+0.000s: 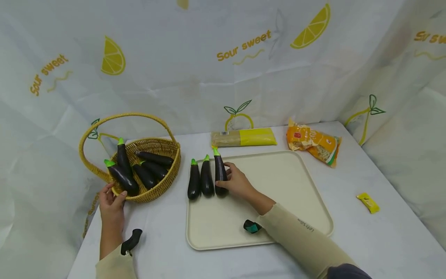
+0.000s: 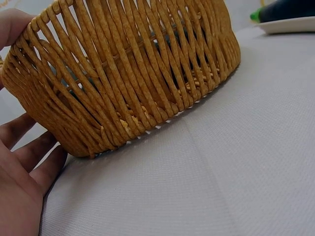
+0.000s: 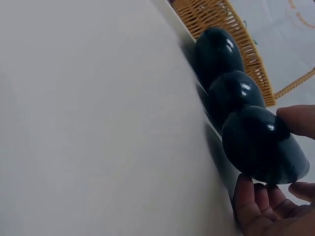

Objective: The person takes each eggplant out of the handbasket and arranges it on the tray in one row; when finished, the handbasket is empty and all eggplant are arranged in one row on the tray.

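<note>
Five eggplants (image 1: 122, 179) lie in a woven basket (image 1: 163, 186) on the left of the white-covered table (image 1: 160, 240), two of them resting against its near-left rim. The basket's tall handle (image 1: 129, 114) arches over its far side. At the near-left rim the left hand (image 1: 112, 203) grips the basket, thumb over the edge and fingers against the outer side.

Right of the basket, with a strip of table between, lies a cream tray (image 1: 271, 186). Along its left part are a first eggplant (image 1: 194, 181), a second eggplant (image 1: 207, 178) near it, and a third eggplant (image 1: 221, 170), green stems pointing away. The right hand (image 1: 240, 182) pinches the third between thumb and fingers; whether its underside touches the tray I cannot tell. The second sits close on its left, and a yellow-and-clear package (image 1: 244, 138) lies just beyond its stem. The right sleeve (image 1: 303, 240) crosses the tray's near right part, hiding some of the edge.

Past the tray's far right corner is an orange bag (image 1: 313, 141); farther right, well apart, lies a small yellow packet (image 1: 368, 203). A lemon-printed curtain (image 1: 195, 77) hangs behind.
</note>
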Available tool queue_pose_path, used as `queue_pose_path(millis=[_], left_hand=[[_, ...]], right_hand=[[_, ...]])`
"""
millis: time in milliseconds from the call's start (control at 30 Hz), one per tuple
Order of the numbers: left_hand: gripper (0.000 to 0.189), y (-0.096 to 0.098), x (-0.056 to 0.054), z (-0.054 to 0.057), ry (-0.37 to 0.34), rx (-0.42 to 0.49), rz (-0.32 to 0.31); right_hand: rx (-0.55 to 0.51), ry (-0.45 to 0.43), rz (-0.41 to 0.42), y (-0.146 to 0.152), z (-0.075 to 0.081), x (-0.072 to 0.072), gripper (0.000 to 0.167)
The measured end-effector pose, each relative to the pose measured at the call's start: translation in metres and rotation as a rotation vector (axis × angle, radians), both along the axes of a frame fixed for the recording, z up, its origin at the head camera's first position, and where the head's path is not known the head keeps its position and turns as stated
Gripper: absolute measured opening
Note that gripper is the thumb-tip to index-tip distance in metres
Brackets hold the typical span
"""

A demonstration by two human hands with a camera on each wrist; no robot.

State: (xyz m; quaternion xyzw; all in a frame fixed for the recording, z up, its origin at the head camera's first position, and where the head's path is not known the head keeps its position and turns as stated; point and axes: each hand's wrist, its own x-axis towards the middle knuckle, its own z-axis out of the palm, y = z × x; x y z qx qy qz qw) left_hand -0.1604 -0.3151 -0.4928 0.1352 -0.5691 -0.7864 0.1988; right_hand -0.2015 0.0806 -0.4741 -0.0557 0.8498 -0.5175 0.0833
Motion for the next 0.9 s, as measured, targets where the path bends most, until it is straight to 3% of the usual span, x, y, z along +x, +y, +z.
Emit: queue_pose_path(millis=[367,567,900], left_hand=[[0.05,-0.001,0.0,-0.001,0.017,0.011,-0.006],[0.052,0.0,-0.002,-0.001,0.035,0.012,-0.013],[0.051,-0.002,-0.002,-0.002,0.03,-0.001,-0.015]], right_hand=[[0.072,0.009,-0.03,-0.002,0.002,0.002,0.08],[0.089,0.048,-0.028,-0.002,0.012,-0.005,0.074],[0.102,0.132,0.109,-0.038,0.042,-0.02,0.069]])
